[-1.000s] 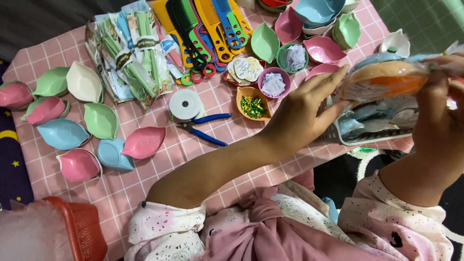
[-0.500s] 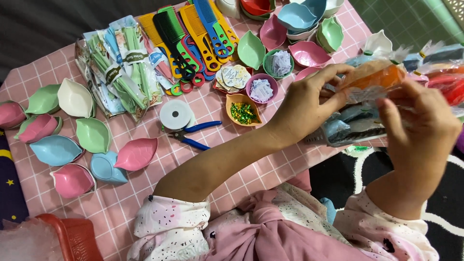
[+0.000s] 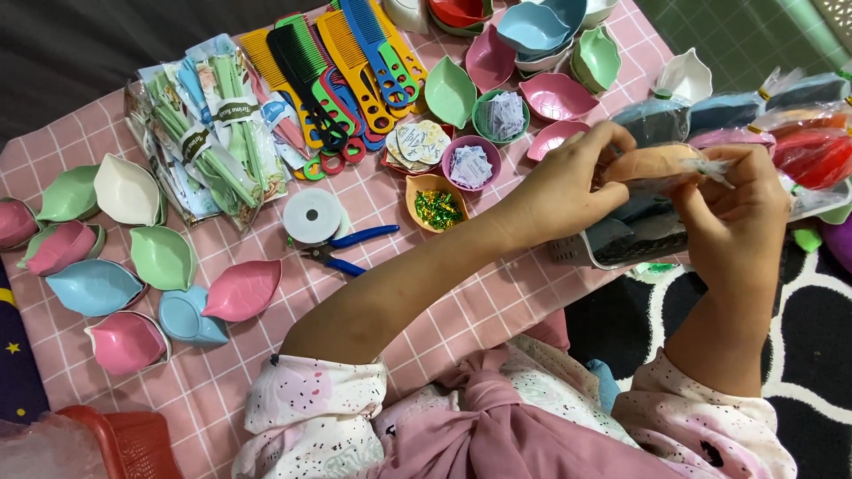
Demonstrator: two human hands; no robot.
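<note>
Both hands, left hand and right hand, have closed in to pinch the orange wrapped packet from either end, lifted above the white basket at the pink checked tabletop's right edge.

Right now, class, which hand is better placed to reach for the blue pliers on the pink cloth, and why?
Probably the left hand. Both hands hold the orange wrapped packet, but the pliers lie to the person's left, beside the left forearm. The right hand would have to cross over.
</note>
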